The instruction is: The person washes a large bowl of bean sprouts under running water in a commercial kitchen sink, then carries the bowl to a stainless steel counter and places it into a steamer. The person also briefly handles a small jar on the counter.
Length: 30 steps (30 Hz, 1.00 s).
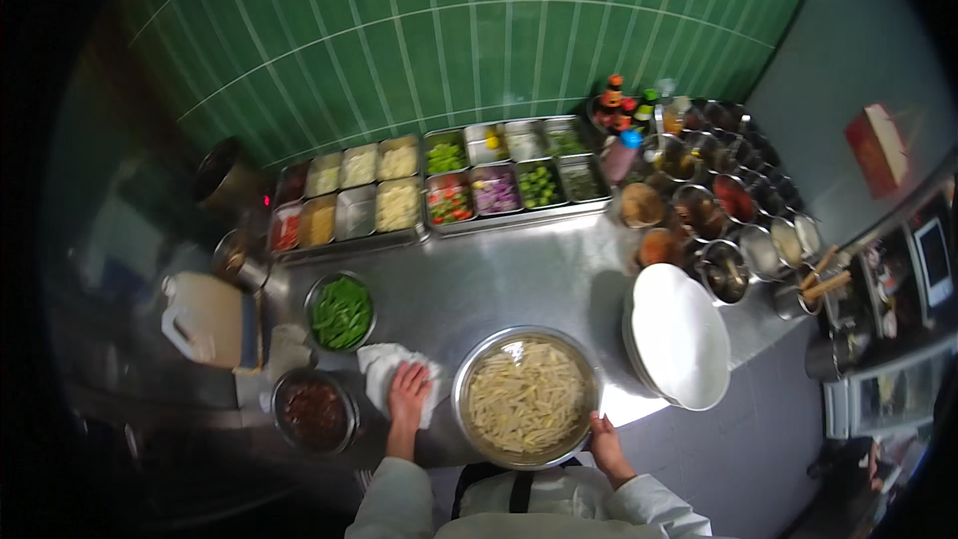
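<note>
My left hand (409, 389) presses down on a crumpled white cloth (378, 370) on the steel counter, its fingers lying over the fabric. At the rim of a large stainless steel bowl (462, 412), my right hand (608, 443) grips the near right side. Pale cut strips (528, 393), perhaps of a vegetable, fill that bowl, which sits at the counter's front edge. Left of the cloth stand a steel bowl of green leafy or cut vegetables (341, 312) and a steel bowl of dark reddish-brown food (314, 413).
Two steel racks of ingredient pans (516, 221) line the green tiled wall (464, 37). Stacked white bowls (677, 340) stand at the right, before several seasoning pots (700, 211) and bottles (611, 95). A plastic jug (213, 318) is at the left.
</note>
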Tool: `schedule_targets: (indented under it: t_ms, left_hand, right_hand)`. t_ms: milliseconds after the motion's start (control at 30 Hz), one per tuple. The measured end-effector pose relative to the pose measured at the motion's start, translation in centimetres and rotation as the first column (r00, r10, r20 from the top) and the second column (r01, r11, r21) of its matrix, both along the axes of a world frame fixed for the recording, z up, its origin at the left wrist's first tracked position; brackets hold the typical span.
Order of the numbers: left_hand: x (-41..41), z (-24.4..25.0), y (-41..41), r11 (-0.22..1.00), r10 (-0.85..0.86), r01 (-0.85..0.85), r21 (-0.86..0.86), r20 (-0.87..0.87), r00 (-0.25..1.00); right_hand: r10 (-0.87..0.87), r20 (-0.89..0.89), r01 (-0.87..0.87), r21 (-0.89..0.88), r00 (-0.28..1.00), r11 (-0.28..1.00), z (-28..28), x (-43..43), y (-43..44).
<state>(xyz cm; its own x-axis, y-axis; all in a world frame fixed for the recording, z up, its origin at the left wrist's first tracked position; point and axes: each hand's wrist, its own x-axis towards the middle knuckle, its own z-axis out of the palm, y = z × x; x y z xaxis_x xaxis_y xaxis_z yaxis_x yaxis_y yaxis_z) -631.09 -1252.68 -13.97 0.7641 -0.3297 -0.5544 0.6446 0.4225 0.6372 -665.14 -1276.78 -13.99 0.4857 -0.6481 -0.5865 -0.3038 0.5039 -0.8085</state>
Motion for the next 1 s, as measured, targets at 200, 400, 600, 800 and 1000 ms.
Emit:
schedule_targets:
  t_ms: [200, 400, 600, 800, 1000]
  left_hand:
    - [-2.7, 7.3, -1.1, 0.274, -0.874, -0.377, 0.885, 0.393, 0.286]
    - [-1.0, 6.6, 1.9, 0.244, -0.949, -0.320, 0.915, 0.293, 0.115]
    - [-1.2, 11.6, 5.6, 0.343, -0.845, -0.260, 0.903, 0.417, 0.334]
    - [-3.2, 9.8, 13.2, 0.865, -0.287, 0.389, 0.316, -0.325, 0.901]
    - [-5.9, 4.7, 14.2, 0.988, 0.146, -0.149, -0.029, -0.090, 0.985]
  right_hand:
    - [-0.077, -0.049, 0.079, 0.045, 0.996, 0.996, 1.0, -1.3, -0.4]
    - [-0.247, 0.014, 0.247, -0.040, 0.969, 0.968, -0.4, 0.5, 0.0]
    - [-0.244, 0.026, 0.244, -0.037, 0.970, 0.969, 0.7, 0.9, 0.4]
    - [-0.428, 0.030, 0.423, 0.109, 0.903, 0.900, 6.6, 5.4, 1.4]
    - [-0.337, 0.041, 0.333, 0.071, 0.941, 0.940, -0.2, 2.0, 0.2]
